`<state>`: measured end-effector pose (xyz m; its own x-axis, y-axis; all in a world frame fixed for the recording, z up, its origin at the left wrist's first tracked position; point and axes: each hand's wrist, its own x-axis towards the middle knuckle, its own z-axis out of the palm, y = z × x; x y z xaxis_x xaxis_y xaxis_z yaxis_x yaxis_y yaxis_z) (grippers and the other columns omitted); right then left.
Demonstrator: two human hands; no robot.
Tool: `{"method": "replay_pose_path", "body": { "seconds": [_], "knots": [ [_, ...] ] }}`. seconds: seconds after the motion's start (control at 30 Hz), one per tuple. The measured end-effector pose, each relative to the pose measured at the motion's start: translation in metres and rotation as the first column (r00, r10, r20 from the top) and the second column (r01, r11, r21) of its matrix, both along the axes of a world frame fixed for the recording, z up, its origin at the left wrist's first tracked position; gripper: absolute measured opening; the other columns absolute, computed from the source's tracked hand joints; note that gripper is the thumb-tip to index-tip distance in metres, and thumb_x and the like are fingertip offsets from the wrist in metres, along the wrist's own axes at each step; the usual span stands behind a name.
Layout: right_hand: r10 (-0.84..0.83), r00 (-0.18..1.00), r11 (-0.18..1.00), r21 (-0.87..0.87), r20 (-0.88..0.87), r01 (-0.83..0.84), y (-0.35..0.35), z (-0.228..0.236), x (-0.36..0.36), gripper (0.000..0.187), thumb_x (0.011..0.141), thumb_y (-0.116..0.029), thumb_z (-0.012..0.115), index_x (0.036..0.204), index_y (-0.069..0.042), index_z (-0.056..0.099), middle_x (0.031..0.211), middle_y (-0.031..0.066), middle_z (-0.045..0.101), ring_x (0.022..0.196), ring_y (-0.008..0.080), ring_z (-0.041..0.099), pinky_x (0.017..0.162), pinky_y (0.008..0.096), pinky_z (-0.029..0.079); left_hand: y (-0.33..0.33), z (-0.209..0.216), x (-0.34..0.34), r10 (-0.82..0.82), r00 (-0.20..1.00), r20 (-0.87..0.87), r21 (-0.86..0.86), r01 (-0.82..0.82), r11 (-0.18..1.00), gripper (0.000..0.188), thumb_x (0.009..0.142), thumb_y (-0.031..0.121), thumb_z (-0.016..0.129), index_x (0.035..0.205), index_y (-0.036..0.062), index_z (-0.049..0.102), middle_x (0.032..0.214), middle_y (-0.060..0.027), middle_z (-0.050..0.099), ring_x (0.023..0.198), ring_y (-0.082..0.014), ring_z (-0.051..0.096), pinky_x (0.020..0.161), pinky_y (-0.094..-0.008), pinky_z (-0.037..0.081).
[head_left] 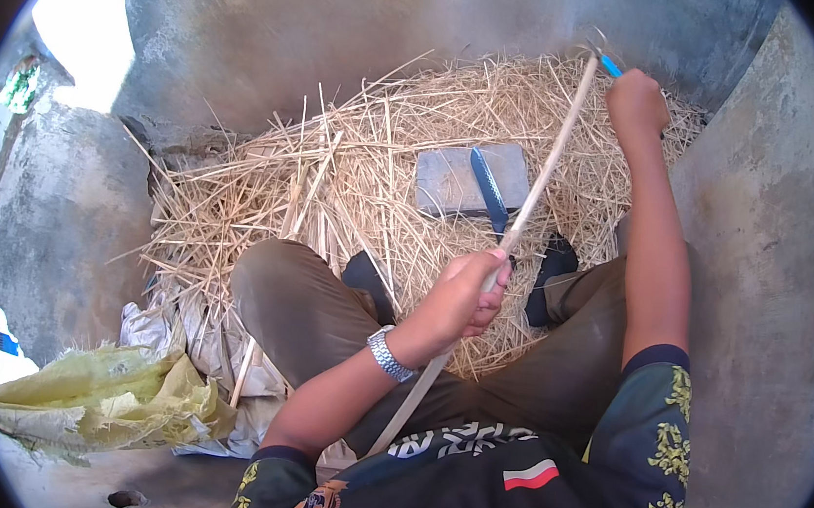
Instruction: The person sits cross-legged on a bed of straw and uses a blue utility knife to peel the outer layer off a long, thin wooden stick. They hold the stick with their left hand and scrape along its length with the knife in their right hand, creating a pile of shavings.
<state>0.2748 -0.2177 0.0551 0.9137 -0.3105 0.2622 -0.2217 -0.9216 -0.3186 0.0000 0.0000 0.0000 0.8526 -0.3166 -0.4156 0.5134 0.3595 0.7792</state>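
Observation:
My left hand (470, 294) is closed around a long pale strip of wood or bamboo (554, 151). The strip slants from my lap up to the far right. At its far end, my right hand (635, 105) grips what looks like a knife (610, 66), its narrow bright blue part against the strip. Thin curled slivers stand out there; the handle is mostly hidden in my fist. Between my feet and the far wall, a second knife (488, 188) with a dark blue, speckled blade leans across a grey block (448, 182). Its handle end is partly behind the strip and my left hand.
Straw-like shavings (366, 172) heap up under and beyond my crossed legs. Curved grey walls (771, 240) rise close on the right and at the far side. A torn yellow sack (119, 393) and crumpled white sheeting (258, 377) lie at the near left.

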Motion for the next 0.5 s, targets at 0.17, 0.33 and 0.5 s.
{"method": "replay_pose_path", "body": {
  "seconds": [0.17,0.33,0.5],
  "knots": [
    [-0.085,0.995,0.996,0.021,0.051,0.084,-0.032,0.013,-0.018,0.027,0.091,-0.024,0.062,0.107,-0.006,0.075,0.099,0.0168,0.075,0.096,0.0341,0.073,0.079,0.0462,0.058,0.003,0.006,-0.013,-0.008,1.000,-0.004,-0.003,0.008,1.000,0.030,0.103,0.035,0.041,0.087,0.0106,0.046,0.057,0.0059,0.033,0.040,-0.0051,0.025,0.035,-0.0227,0.023],
    [0.256,0.967,0.961,0.110,-0.006,-0.254,0.023,0.020,-0.053,0.026,0.092,-0.028,0.062,0.100,-0.007,0.074,0.083,0.0149,0.073,0.080,0.0297,0.072,0.074,0.0439,0.057,0.027,0.007,0.001,0.164,0.976,0.140,0.062,-0.174,0.983,0.028,0.104,0.030,0.041,0.093,0.0069,0.052,0.060,0.0052,0.038,0.042,-0.0035,0.028,0.036,-0.0211,0.024],
    [0.546,0.835,0.832,-0.158,0.067,-0.532,0.072,0.006,-0.080,0.022,0.091,-0.026,0.062,0.089,-0.008,0.073,0.076,0.0128,0.070,0.072,0.0295,0.071,0.068,0.0431,0.057,0.034,0.015,0.019,0.260,0.931,0.257,0.138,-0.302,0.943,0.032,0.105,0.029,0.043,0.110,0.0022,0.059,0.062,0.0056,0.039,0.044,-0.0026,0.028,0.037,-0.0203,0.024]
  ]
}}
